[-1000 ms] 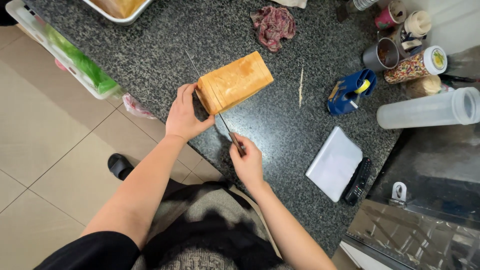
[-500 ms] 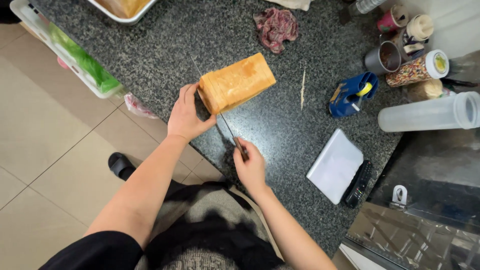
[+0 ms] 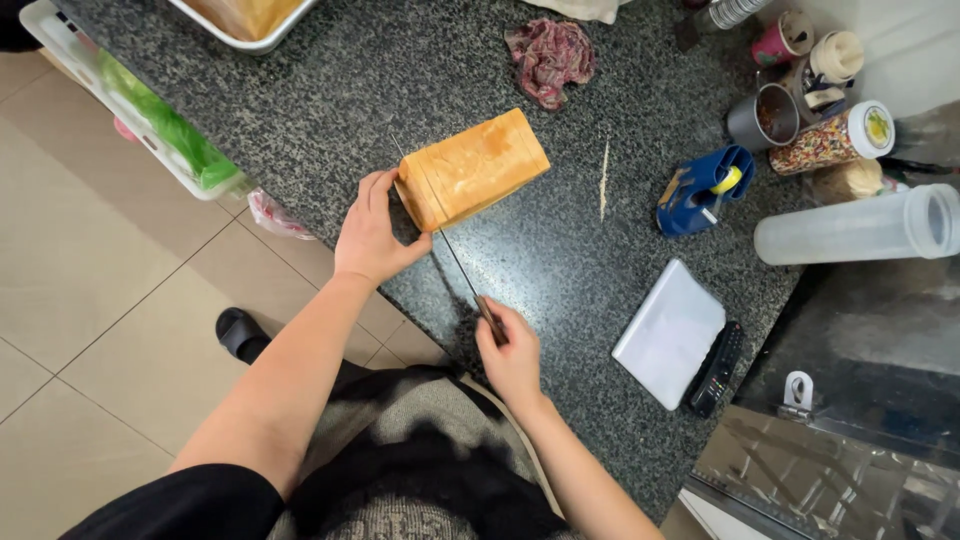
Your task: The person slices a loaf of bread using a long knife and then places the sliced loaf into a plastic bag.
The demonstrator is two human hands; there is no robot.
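Observation:
A golden-brown loaf of bread [image 3: 478, 165] lies on the dark speckled granite counter [image 3: 380, 80]. My left hand [image 3: 368, 232] presses against the loaf's near end, fingers curled round it. My right hand [image 3: 512, 355] grips the brown handle of a long thin knife [image 3: 452, 252]. The blade runs up across the loaf's near end, cutting close to my left hand's fingers.
A crumpled reddish cloth [image 3: 550, 55], a thin wooden skewer [image 3: 604, 178], a blue tape dispenser [image 3: 702, 190], a white packet [image 3: 668, 330], a black remote [image 3: 718, 368], a clear plastic tube [image 3: 855, 225] and jars [image 3: 830, 135] lie to the right. A white tray [image 3: 245, 18] sits at the top.
The knife blade has shifted slightly along the loaf's end in a sawing stroke. Both hands stay in nearly the same place.

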